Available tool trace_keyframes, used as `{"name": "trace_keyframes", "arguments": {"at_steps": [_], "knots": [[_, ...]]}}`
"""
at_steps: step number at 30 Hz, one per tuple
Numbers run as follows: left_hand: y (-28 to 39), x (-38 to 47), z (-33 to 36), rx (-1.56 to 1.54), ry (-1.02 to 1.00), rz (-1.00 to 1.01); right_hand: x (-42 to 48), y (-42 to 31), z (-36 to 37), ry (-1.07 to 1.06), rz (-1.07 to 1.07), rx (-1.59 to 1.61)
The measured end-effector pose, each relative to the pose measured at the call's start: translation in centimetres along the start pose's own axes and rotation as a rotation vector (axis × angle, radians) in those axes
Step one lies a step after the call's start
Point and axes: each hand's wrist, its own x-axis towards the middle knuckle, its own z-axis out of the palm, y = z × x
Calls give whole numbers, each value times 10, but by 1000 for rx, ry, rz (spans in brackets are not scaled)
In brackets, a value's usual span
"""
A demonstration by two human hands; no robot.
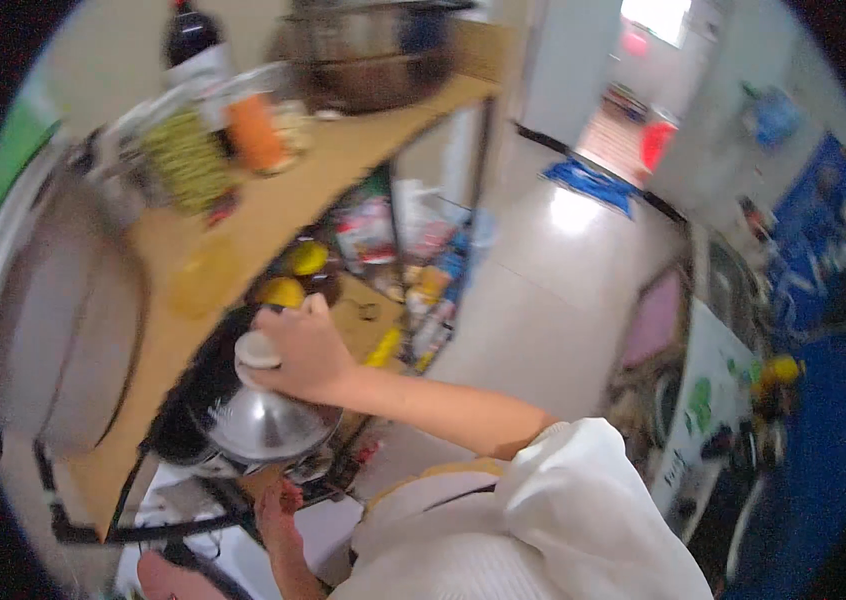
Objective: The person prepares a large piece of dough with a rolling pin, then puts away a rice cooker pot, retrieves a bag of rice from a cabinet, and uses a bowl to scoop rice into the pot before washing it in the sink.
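My right hand (310, 349) grips the pale knob (256, 351) of a domed, shiny metal lid (271, 426). It reaches in below the wooden tabletop (318, 180), over the lower shelf. Below the lid is my left hand (280, 501), close to a brown surface (264, 478); blur and shade hide whether its fingers hold anything. A dark round pan or pot (183, 420) shows behind the lid, partly covered. Jars with yellow lids (282, 291) stand just beyond my right hand.
On the tabletop stand a dark bottle (194, 37), a large pot (374, 60) and clear containers of green (187, 157) and orange food (254, 131). A cardboard box (370, 307) and bags (370, 229) fill the lower shelf. Blue cloth (592, 184) lies on the floor by the doorway.
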Motion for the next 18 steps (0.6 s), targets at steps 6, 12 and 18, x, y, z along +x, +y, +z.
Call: {"name": "trace_keyframes", "arguments": {"at_steps": [6,12,18], "knots": [[-35,3,70,168,-286,-203,-127,119,-100,87,430,-242],[-25,-8,141,462,-550,-198,-310,181,-222,372,1164,-628],[-24,-16,202,523,-634,-199,-449,191,-313,720,1585,-712]]}}
